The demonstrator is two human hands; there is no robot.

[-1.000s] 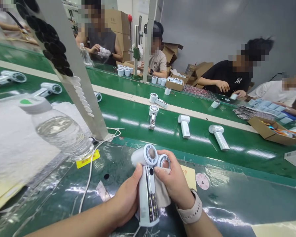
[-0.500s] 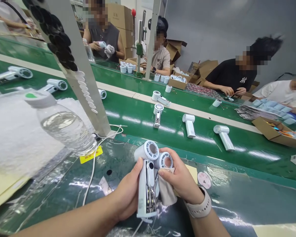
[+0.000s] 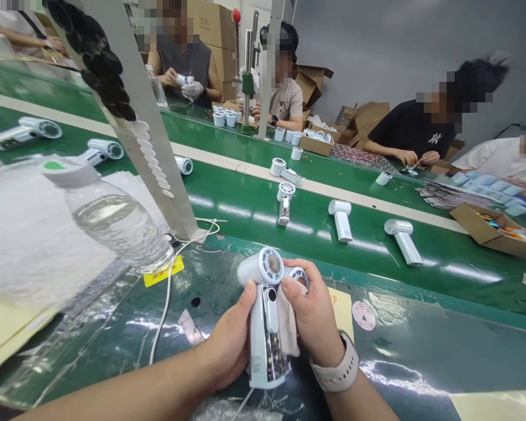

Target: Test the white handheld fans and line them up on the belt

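My left hand (image 3: pixel 230 345) is wrapped round the handle of a light blue handheld fan (image 3: pixel 260 333), its round head uppermost and its glossy dark front strip facing me. A pale cloth (image 3: pixel 288 321) is pinched in my right hand (image 3: pixel 313 304), pressed against the fan's right side. Behind those right fingers shows the head of a second handheld fan (image 3: pixel 298 276); its handle is mostly hidden, and I cannot tell how it is gripped. Below the held fan, a thin white cord (image 3: pixel 245 403) runs down to the bench.
A water bottle (image 3: pixel 114 216) leans beside a metal post (image 3: pixel 158 146) on the left. Several fans, one a white-blue fan (image 3: pixel 342 221), lie on the green conveyor belt (image 3: pixel 228 204). Co-workers sit across it, near an open carton (image 3: pixel 495 228). A white cable (image 3: pixel 169 298) crosses the bench.
My right hand has moved left and closer in, bringing the cloth against the front fan's side. The second fan's head is now more covered. Fans on the belt have shifted slightly right.
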